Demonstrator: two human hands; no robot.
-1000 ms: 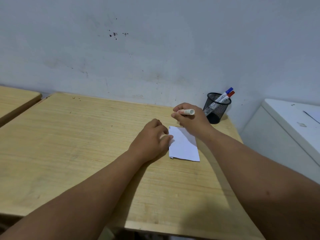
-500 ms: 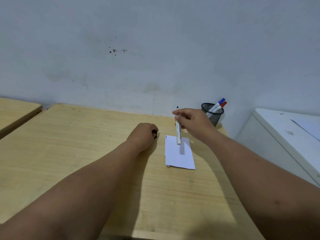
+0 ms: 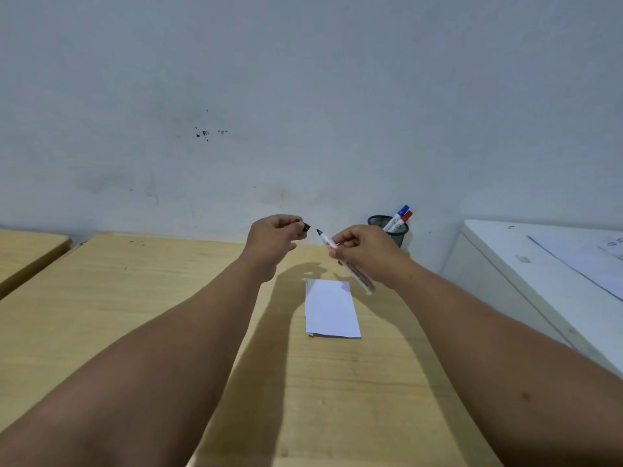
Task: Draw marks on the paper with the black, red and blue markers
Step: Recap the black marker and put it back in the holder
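Note:
A small white paper (image 3: 331, 308) lies flat on the wooden desk (image 3: 135, 298). Above it, my right hand (image 3: 365, 251) grips the black marker (image 3: 326, 242), uncapped, with its black tip pointing up and left. My left hand (image 3: 274, 239) is raised beside it and pinches the black cap (image 3: 306, 227), a short gap away from the tip. A faint dark mark shows at the paper's top left corner. The blue marker (image 3: 401, 212) and the red marker (image 3: 406, 217) stand in a black mesh cup (image 3: 399, 232) by the wall.
A grey wall runs right behind the desk. A white cabinet (image 3: 539, 274) with papers on top stands to the right of the desk. A second wooden desk (image 3: 27, 251) sits at the far left.
Both hands have lifted off the paper. The marker has turned from tip-down on the paper to tip-up, and my left hand has risen with the cap toward the tip.

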